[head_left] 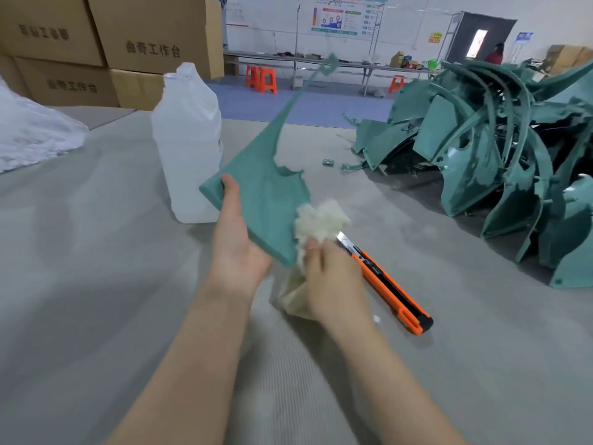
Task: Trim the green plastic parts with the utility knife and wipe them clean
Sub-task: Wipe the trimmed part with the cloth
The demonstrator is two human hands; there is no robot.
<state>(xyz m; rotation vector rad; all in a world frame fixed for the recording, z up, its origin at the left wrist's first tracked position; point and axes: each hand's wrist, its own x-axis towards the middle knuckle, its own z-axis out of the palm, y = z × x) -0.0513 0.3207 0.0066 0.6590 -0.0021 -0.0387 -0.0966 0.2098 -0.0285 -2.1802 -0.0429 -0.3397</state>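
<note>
Forearms [192,364] lowest in view, both reaching out over grey tabletop [96,284]. Holding green part [266,200] in left hand [236,252]: palm up under the wide end, thumb pressed on top near the edge, fingers hidden underneath, so clamped on it. Part lifted off tabletop, tilted, narrow tail pointing up and away. Gripping crumpled white cloth [321,220] in right hand [330,277], fingers curled tight round it, wad touching the part's near right edge. Orange utility knife [391,290] flat on tabletop just right of right hand, blade out, tip near the cloth, not held. Translucent bottle [189,146] upright just left of the part, behind left hand. Big pile of green parts [497,155] on tabletop far right, well apart from hands. Small metal bit [328,161] between pile and held part. Cardboard boxes [96,43] stacked back left, white plastic bag [32,133] in front of them.
</note>
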